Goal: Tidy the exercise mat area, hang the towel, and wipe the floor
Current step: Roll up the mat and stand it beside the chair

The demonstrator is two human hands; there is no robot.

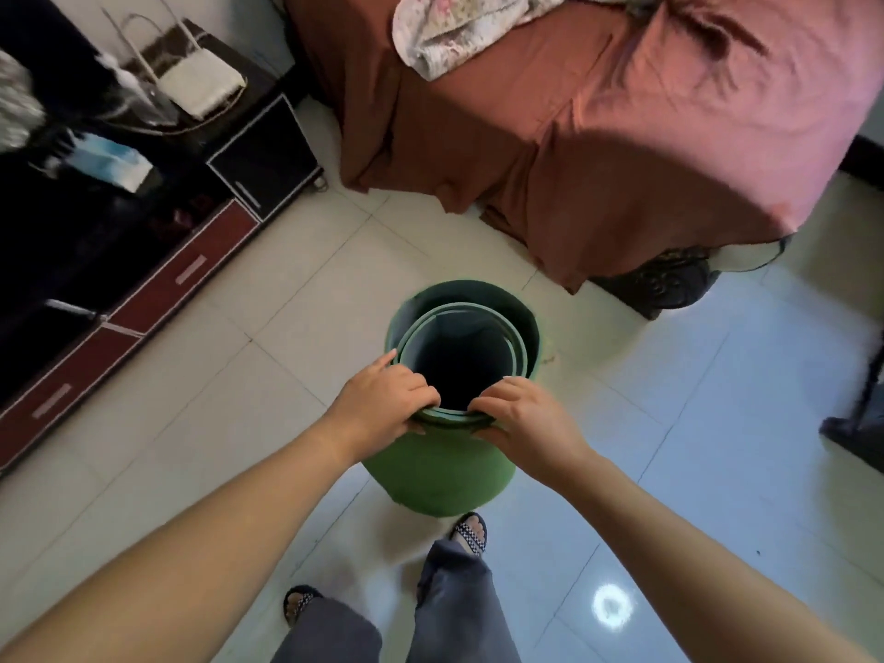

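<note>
A green exercise mat (437,476), rolled into a loose upright tube, stands on end on the tiled floor in front of my feet. I look down into its dark hollow middle, where the inner coils show. My left hand (382,399) grips the near left part of the top rim, fingers curled over the edge. My right hand (521,416) grips the near right part of the rim the same way. No towel that I can pick out for certain is in view.
A bed with a rust-red cover (598,136) and a floral cloth (459,31) fills the far right. A dark cabinet with red drawers (158,289) runs along the left, with a white bag (201,83) on top. A dark object (660,279) lies under the bed's corner.
</note>
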